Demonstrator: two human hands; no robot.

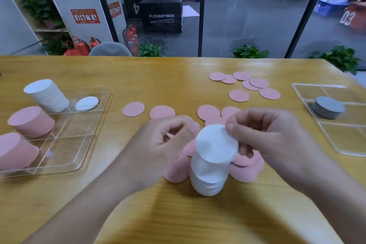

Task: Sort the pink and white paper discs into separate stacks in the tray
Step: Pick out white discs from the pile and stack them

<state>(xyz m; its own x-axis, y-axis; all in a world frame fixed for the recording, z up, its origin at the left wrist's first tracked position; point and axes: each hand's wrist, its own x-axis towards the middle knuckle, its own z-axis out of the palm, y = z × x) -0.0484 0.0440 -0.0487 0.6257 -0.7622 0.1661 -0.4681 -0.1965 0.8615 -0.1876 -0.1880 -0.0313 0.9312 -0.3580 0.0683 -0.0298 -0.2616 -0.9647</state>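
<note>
Two hands work over a wooden table (pixel 138 77), both blurred by motion. Right hand (pixel 263 134), at about 3 o'clock from the frame's centre, pinches a white disc (pixel 216 144) by its upper edge between thumb and forefinger; the disc is tilted and sits just above a short white stack (pixel 207 176) standing on the table near centre, though whether it touches the stack cannot be told. Left hand (pixel 164 142), at 9 o'clock of that stack, has its fingers curled inward; a thin pink edge shows between them, but whether they pinch it cannot be told. Loose pink discs (pixel 247 170) lie flat around the base of the white stack, partly under it and under the hands. More pink discs lie singly at 12 o'clock of the hands, one (pixel 133 109) well apart to the left, and a cluster (pixel 250 83) overlaps at 1 o'clock toward the far edge. Clear tray (pixel 87 142) with dividers sits at 9 o'clock: its far-left compartment holds a tall white pile (pixel 47 95), the compartment to the right of it a thin white pile (pixel 87 103), and two pink piles (pixel 31 121) (pixel 15 150) fill the compartments nearer on the left side. Second clear tray (pixel 336 146) rests at 3 o'clock by the table edge, holding a grey pile (pixel 328 107).
</note>
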